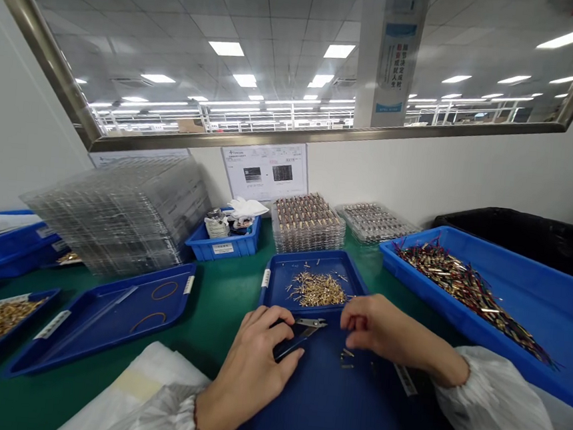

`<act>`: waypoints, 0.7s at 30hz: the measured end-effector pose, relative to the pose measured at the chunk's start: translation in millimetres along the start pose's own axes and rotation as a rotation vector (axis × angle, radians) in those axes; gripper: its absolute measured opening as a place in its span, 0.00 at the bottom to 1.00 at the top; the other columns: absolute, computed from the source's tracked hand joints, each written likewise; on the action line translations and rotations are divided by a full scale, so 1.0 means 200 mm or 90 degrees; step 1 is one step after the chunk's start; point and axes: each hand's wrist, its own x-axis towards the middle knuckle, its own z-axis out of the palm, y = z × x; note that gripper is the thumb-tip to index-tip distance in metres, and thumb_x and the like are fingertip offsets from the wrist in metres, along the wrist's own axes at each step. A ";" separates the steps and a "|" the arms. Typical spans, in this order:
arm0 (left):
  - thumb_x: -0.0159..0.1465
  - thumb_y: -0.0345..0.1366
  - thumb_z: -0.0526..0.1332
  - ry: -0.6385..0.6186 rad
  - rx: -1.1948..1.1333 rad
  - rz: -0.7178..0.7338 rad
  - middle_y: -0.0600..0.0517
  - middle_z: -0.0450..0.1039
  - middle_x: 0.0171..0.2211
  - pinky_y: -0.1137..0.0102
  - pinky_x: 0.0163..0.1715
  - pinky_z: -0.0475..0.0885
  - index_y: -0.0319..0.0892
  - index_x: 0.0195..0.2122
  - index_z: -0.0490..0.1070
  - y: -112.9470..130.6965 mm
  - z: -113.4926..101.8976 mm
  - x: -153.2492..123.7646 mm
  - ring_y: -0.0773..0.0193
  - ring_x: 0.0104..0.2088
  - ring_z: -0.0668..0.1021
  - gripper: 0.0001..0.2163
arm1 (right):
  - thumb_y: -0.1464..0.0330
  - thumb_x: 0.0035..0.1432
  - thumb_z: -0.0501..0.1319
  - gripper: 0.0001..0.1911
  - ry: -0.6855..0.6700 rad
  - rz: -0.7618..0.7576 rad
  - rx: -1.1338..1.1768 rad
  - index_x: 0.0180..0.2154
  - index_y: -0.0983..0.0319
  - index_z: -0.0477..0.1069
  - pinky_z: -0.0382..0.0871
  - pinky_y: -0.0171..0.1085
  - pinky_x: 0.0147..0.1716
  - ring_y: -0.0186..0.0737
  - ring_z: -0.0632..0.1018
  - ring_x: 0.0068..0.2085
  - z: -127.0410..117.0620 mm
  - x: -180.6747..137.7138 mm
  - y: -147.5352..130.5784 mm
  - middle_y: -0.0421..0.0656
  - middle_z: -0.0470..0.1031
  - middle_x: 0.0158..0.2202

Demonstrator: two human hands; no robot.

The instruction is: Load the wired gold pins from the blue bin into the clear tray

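1. Closely, the left hand (254,349) wraps its fingers around dark-handled cutters (291,344), which point toward the right hand (377,325) above the front tray (330,399).
2. The right hand's fingers curl together; whether they pinch anything, I cannot tell.
3. Just below them, a few small metal pieces (347,365) lie in the front tray.
4. Beyond it, a blue tray (281,271) holds a heap of gold-coloured pins (317,290).
5. To the right, a large blue bin (551,282) contains metal parts with coloured wires (461,284).
6. To the left, a shallow tray (106,323) carries two thin rings (164,290).
7. Clear trays (131,208) stand stacked behind it.
8. Everything rests on a green table (213,302), below a printed sheet (265,166) and a metal-framed window (294,132).
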 end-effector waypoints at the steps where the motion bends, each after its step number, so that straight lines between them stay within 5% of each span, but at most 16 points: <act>1: 0.51 0.34 0.57 -0.001 0.000 -0.002 0.52 0.65 0.37 0.63 0.39 0.63 0.42 0.25 0.67 0.00 0.00 0.00 0.63 0.37 0.67 0.02 | 0.73 0.37 0.63 0.10 -0.056 -0.003 0.005 0.28 0.61 0.68 0.57 0.27 0.21 0.29 0.67 0.24 0.00 -0.01 0.00 0.36 0.66 0.23; 4: 0.51 0.34 0.57 -0.001 0.003 -0.006 0.53 0.65 0.36 0.63 0.38 0.64 0.42 0.24 0.67 0.00 0.00 0.00 0.63 0.37 0.67 0.02 | 0.72 0.35 0.64 0.11 -0.099 -0.028 -0.026 0.28 0.59 0.69 0.57 0.27 0.22 0.30 0.67 0.25 0.03 -0.03 0.00 0.36 0.67 0.24; 7: 0.51 0.34 0.58 0.008 0.015 -0.001 0.53 0.65 0.37 0.63 0.38 0.64 0.42 0.25 0.67 -0.01 0.01 0.00 0.63 0.37 0.68 0.02 | 0.74 0.43 0.58 0.04 -0.071 -0.041 -0.045 0.25 0.61 0.68 0.57 0.28 0.25 0.29 0.67 0.26 0.08 -0.02 0.00 0.37 0.66 0.25; 21: 0.51 0.32 0.57 0.011 0.015 0.024 0.51 0.65 0.36 0.62 0.38 0.64 0.42 0.24 0.67 0.01 -0.01 0.00 0.62 0.37 0.68 0.01 | 0.78 0.50 0.48 0.08 0.085 -0.071 -0.027 0.26 0.63 0.62 0.58 0.31 0.30 0.32 0.66 0.30 0.08 0.02 -0.05 0.40 0.65 0.27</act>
